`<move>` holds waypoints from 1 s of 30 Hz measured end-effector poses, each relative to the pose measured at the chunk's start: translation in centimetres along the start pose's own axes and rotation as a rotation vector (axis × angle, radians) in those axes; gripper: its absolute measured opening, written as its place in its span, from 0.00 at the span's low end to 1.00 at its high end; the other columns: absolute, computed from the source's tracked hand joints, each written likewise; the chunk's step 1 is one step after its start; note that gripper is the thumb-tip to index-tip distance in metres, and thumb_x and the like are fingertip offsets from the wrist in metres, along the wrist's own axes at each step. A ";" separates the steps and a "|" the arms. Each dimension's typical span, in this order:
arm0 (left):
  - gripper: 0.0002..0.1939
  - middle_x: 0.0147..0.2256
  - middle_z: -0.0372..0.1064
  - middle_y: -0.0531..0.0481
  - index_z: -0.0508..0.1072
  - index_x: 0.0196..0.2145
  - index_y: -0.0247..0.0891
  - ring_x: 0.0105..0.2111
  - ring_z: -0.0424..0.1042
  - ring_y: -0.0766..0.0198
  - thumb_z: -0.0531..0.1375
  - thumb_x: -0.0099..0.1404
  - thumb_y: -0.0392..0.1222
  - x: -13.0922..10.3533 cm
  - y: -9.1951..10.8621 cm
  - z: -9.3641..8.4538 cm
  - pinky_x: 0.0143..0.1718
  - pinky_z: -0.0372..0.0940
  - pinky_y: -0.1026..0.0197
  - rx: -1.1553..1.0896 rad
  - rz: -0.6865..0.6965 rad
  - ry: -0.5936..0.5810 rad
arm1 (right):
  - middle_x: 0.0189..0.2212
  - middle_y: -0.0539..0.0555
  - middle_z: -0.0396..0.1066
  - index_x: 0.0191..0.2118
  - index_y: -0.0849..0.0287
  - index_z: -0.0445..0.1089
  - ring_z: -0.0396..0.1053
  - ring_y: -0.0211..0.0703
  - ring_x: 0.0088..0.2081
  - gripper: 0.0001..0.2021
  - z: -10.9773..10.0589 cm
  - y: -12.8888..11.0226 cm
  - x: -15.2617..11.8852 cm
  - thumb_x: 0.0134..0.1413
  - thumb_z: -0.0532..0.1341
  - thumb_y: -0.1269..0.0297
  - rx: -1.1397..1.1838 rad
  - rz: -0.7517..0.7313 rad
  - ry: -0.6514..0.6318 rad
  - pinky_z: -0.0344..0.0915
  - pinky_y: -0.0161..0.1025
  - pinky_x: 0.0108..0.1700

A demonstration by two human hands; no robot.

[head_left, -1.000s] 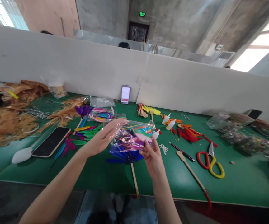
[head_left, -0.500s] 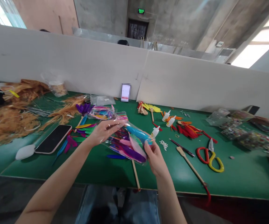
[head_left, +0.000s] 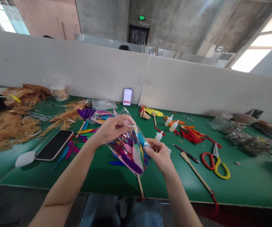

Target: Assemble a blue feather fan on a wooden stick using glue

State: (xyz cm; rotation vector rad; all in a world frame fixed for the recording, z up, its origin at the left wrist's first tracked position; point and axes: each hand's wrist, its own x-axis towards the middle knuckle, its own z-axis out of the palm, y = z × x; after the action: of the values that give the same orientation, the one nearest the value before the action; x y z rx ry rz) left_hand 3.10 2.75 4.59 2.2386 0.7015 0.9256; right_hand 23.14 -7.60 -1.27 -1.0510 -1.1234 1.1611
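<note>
- Your plastic bag [head_left: 124,151] tilts more steeply than a second ago, covering more of the blue feathers [head_left: 117,163].
- It's between your hands, above the green table [head_left: 98,181].
- Right hand [head_left: 158,153]: thumb and fingers pinch the bag's side.
- Left hand [head_left: 118,127]: fingers narrow at its top; cannot tell how firmly they grip.
- Bag clear, crinkled, glossy; feathers inside long, rounded.
- Wooden stick [head_left: 140,187] below: slim, straight.

Clear plastic bag [head_left: 132,148], glossy; at its six o'clock, smooth wooden handle [head_left: 140,187]; nine, rough matt fibre [head_left: 10,130]; three, metal scissor blades [head_left: 215,150].
</note>
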 end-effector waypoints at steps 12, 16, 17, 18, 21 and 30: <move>0.11 0.42 0.73 0.48 0.67 0.44 0.42 0.43 0.73 0.59 0.58 0.64 0.43 0.7 -0.6 -2.5 0.43 0.69 0.57 -0.216 -0.077 -0.287 | 0.19 0.47 0.63 0.31 0.59 0.70 0.58 0.35 0.22 0.15 2.0 1.7 2.2 0.58 0.56 0.52 -0.375 -0.328 0.443 0.55 0.32 0.23; 0.18 0.46 0.73 0.47 0.67 0.52 0.43 0.44 0.73 0.58 0.56 0.64 0.42 0.6 -1.1 -3.2 0.44 0.68 0.58 -0.135 -0.118 -0.271 | 0.20 0.48 0.64 0.28 0.58 0.68 0.61 0.37 0.24 0.18 2.0 1.7 3.8 0.61 0.52 0.51 -0.434 -0.419 0.452 0.57 0.33 0.26; 0.19 0.46 0.73 0.47 0.68 0.52 0.43 0.44 0.73 0.58 0.57 0.63 0.42 0.6 -1.2 -3.4 0.43 0.68 0.58 -0.090 -0.114 -0.254 | 0.21 0.48 0.65 0.28 0.58 0.67 0.62 0.37 0.25 0.19 1.9 1.7 4.2 0.61 0.51 0.51 -0.434 -0.432 0.457 0.58 0.33 0.27; 0.19 0.46 0.73 0.48 0.69 0.52 0.43 0.44 0.73 0.58 0.57 0.63 0.42 0.6 -1.2 -3.6 0.43 0.68 0.59 -0.043 -0.110 -0.248 | 0.22 0.48 0.65 0.28 0.58 0.67 0.62 0.37 0.26 0.19 1.9 1.7 4.5 0.61 0.51 0.51 -0.434 -0.438 0.461 0.59 0.33 0.28; 0.16 0.44 0.74 0.51 0.72 0.49 0.44 0.42 0.73 0.60 0.55 0.65 0.43 0.8 -1.3 -3.9 0.42 0.67 0.61 0.062 -0.104 -0.289 | 0.21 0.48 0.65 0.29 0.59 0.67 0.62 0.36 0.25 0.17 1.6 1.9 5.0 0.61 0.52 0.52 -0.463 -0.454 0.491 0.57 0.33 0.27; 0.16 0.41 0.74 0.47 0.74 0.43 0.40 0.38 0.73 0.59 0.54 0.65 0.51 1.2 -2.0 -2.8 0.35 0.66 0.63 0.119 -0.054 -0.418 | 0.16 0.46 0.59 0.26 0.59 0.68 0.56 0.35 0.20 0.18 1.5 2.8 5.1 0.59 0.54 0.51 -0.588 -0.402 0.560 0.53 0.33 0.22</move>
State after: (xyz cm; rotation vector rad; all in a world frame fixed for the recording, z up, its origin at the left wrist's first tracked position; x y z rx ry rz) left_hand 1.27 5.82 5.25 2.3975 0.6301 0.3747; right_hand 21.52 -2.18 -3.25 -1.3973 -1.1628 0.1772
